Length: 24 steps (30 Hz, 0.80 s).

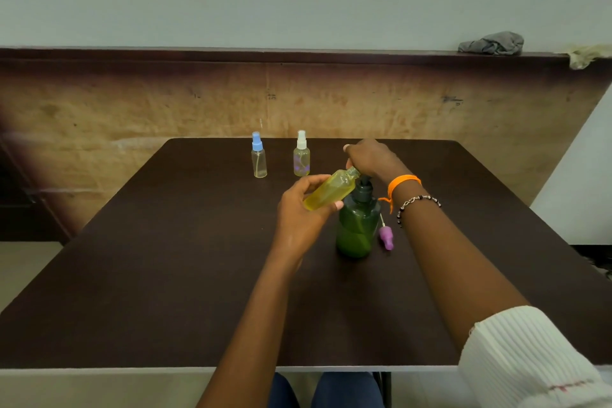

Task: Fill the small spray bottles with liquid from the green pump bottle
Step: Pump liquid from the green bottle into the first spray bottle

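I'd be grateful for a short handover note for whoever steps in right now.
Left hand grips the uncapped spray bottle, tilted, mouth at the green pump bottle nozzle; it looks nearly full of yellow liquid.
Right hand rests on the pump head.
Purple spray cap lies right of the pump bottle.
Blue-capped bottle looks nearly empty; white-capped bottle stands capped, fill unclear.
Left: finish, recap, fill the blue-capped one.
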Tool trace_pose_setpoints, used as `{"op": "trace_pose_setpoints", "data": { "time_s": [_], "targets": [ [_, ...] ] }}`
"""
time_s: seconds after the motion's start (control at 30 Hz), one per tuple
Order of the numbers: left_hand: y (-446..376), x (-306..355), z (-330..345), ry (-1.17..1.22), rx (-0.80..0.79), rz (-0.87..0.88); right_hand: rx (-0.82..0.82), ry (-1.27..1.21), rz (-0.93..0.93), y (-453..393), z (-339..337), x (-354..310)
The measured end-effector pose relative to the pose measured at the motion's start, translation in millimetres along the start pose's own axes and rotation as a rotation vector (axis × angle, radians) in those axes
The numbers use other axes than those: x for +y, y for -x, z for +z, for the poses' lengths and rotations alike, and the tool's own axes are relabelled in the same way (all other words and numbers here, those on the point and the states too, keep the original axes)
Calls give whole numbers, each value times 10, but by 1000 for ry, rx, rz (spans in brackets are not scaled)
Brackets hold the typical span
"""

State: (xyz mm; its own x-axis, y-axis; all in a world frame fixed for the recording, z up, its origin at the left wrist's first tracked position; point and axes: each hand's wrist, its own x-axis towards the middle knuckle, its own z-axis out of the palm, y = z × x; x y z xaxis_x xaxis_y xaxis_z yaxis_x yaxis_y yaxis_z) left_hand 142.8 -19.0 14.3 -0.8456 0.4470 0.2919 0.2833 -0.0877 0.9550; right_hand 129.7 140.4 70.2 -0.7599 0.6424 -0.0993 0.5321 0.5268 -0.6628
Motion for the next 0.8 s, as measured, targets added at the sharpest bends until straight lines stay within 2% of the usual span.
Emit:
{"op": "trace_pose_setpoints", "data": {
  "time_s": [0.13, 0.3, 0.53, 0.67, 0.8],
  "targets": [
    [-22, -16, 3, -11, 8, 9, -132, -215, -29, -6, 67, 80],
    [-45, -20, -4, -19, 4, -1, -87, -237, -50, -60, 74, 110],
    [-47, -13, -4, -23, 10, 3, -115, -179, -54, -25, 1, 60],
    [-52, -19, 6, -22, 16, -6, -49, -279, -32, -87, 74, 120],
    [-47, -19, 7, -22, 15, -3, -8, -216, -9, -96, 85, 126]
  ]
}}
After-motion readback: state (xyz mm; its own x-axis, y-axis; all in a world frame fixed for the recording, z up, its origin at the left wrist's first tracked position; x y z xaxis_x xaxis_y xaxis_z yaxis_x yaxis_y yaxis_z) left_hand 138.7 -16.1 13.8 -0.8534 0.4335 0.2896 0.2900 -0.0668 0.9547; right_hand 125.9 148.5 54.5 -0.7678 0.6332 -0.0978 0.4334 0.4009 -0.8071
